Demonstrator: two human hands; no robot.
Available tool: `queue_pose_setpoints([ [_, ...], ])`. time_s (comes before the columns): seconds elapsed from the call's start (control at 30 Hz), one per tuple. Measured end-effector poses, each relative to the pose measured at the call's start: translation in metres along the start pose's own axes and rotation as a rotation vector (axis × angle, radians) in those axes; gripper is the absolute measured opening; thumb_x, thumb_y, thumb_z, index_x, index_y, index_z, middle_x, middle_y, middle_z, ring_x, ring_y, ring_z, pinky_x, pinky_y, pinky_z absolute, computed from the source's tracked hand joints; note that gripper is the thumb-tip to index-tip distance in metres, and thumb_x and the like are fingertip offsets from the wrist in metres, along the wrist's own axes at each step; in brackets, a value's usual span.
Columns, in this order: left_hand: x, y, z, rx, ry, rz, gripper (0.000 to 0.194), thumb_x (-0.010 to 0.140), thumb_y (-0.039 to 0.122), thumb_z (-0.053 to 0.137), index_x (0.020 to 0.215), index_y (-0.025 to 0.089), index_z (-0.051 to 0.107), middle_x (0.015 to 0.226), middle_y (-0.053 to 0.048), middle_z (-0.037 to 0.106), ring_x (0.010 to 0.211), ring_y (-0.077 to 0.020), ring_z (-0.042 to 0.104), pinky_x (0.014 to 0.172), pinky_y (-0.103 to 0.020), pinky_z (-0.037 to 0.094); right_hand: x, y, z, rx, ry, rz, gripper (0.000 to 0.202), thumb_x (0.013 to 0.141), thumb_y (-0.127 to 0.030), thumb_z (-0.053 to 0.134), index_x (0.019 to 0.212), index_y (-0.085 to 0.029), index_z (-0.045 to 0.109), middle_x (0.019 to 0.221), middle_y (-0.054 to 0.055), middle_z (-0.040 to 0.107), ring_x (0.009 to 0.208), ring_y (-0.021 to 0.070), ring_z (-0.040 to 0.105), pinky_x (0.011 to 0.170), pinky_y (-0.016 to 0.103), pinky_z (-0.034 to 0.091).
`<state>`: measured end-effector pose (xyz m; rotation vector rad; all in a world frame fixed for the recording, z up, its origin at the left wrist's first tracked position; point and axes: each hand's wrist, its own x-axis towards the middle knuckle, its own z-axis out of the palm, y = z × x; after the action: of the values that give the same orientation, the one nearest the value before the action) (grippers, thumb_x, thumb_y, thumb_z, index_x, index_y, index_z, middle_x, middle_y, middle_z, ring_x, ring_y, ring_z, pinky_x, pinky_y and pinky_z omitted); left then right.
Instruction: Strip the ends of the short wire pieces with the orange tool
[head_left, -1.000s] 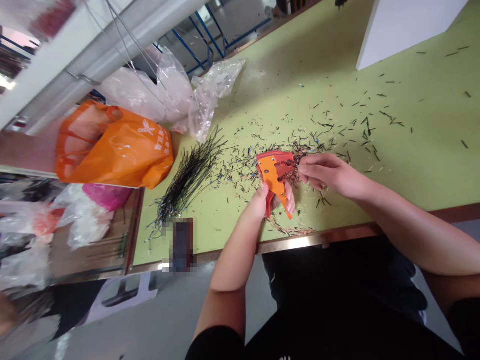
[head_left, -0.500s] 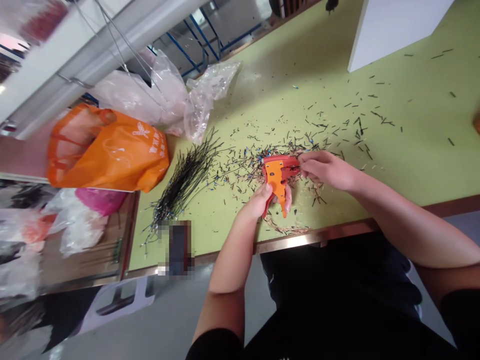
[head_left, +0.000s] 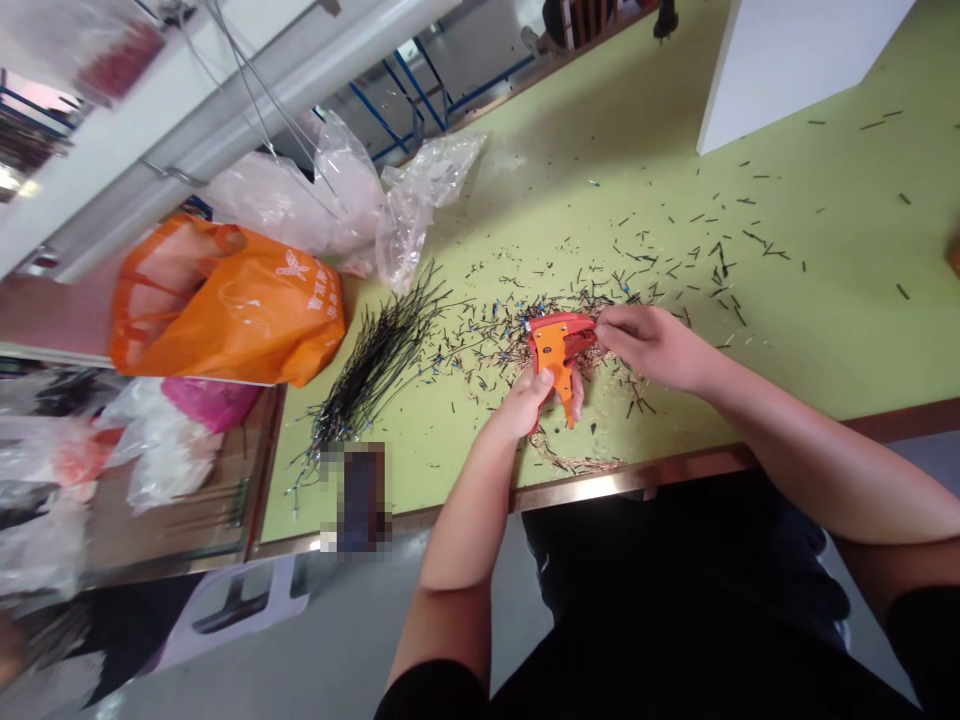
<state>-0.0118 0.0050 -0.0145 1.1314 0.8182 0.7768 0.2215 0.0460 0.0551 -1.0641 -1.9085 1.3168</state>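
My left hand [head_left: 531,398] is wrapped round the handles of an orange and red wire stripper [head_left: 553,345], with the thumb on its near side. The tool stands above a litter of cut wire bits. At the tool's right end, my right hand [head_left: 641,340] is closed in a pinch, fingertips right beside the red jaws. What lies between those fingertips is too small to make out. Short black wire pieces [head_left: 720,262], some with blue ends, are scattered around both hands. To the left lies a loose bundle of long black wires [head_left: 379,355].
The green tabletop [head_left: 525,230] carries an orange bag [head_left: 247,310] and clear plastic bags [head_left: 409,215] on the left. A pixelated dark object [head_left: 362,497] sits at the near edge. A white panel [head_left: 787,70] stands at the back right.
My left hand's grip looks tighter, with less of the red handle showing. My right hand stays by the jaws, its fingers slightly shifted. The whole view has moved a little.
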Motion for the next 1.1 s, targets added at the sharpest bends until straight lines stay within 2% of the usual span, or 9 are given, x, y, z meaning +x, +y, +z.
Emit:
queue_pose_setpoints([
  [0.17, 0.000, 0.004, 0.003, 0.116, -0.033, 0.058, 0.073, 0.089, 0.087, 0.047, 0.084, 0.016, 0.067, 0.065, -0.004, 0.067, 0.057, -0.0176, 0.067, 0.053, -0.028, 0.051, -0.002, 0.000, 0.000, -0.107, 0.015, -0.058, 0.034, 0.100, -0.021, 0.047, 0.067, -0.022, 0.039, 0.059, -0.004, 0.039, 0.052, 0.0106, 0.035, 0.053, 0.030, 0.027],
  [0.33, 0.000, 0.004, 0.010, 0.116, -0.003, 0.055, 0.070, 0.090, 0.084, 0.049, 0.079, 0.017, 0.064, 0.061, -0.002, 0.064, 0.052, -0.0145, 0.064, 0.051, -0.026, 0.053, -0.001, 0.003, 0.003, -0.177, 0.040, -0.065, 0.033, 0.095, -0.011, 0.045, 0.066, -0.023, 0.034, 0.055, -0.005, 0.037, 0.048, 0.0098, 0.034, 0.052, 0.031, 0.025],
  [0.6, 0.003, 0.005, 0.015, 0.003, -0.019, 0.055, 0.068, 0.088, 0.084, 0.053, 0.073, 0.018, 0.060, 0.053, 0.002, 0.058, 0.044, -0.0123, 0.059, 0.045, -0.024, 0.049, -0.001, 0.004, 0.002, -0.136, 0.057, -0.104, 0.034, 0.094, -0.013, 0.048, 0.066, -0.023, 0.031, 0.057, -0.006, 0.032, 0.051, 0.0098, 0.030, 0.053, 0.031, 0.023],
  [0.73, 0.005, 0.006, 0.018, -0.116, -0.054, 0.005, 0.070, 0.084, 0.087, 0.056, 0.070, 0.018, 0.057, 0.050, 0.002, 0.056, 0.041, -0.0124, 0.057, 0.044, -0.025, 0.049, 0.000, 0.002, 0.003, -0.038, 0.046, -0.069, 0.032, 0.096, -0.015, 0.046, 0.067, -0.023, 0.035, 0.060, -0.005, 0.034, 0.054, 0.0110, 0.031, 0.054, 0.031, 0.025],
  [0.93, 0.004, 0.006, 0.024, -0.182, -0.010, -0.010, 0.069, 0.083, 0.085, 0.060, 0.065, 0.019, 0.053, 0.044, 0.006, 0.048, 0.034, -0.0096, 0.047, 0.039, -0.024, 0.044, 0.003, 0.003, 0.005, 0.019, 0.053, -0.059, 0.030, 0.097, -0.017, 0.046, 0.068, -0.022, 0.037, 0.061, -0.005, 0.035, 0.055, 0.0112, 0.031, 0.054, 0.030, 0.025],
  [1.1, 0.004, 0.003, 0.030, -0.281, 0.009, -0.023, 0.069, 0.082, 0.084, 0.063, 0.062, 0.020, 0.048, 0.041, 0.008, 0.040, 0.030, -0.0072, 0.038, 0.035, -0.022, 0.039, 0.005, 0.009, 0.007, 0.105, 0.049, -0.032, 0.026, 0.099, -0.021, 0.047, 0.073, -0.021, 0.050, 0.058, -0.007, 0.035, 0.052, 0.0106, 0.030, 0.053, 0.029, 0.024],
])
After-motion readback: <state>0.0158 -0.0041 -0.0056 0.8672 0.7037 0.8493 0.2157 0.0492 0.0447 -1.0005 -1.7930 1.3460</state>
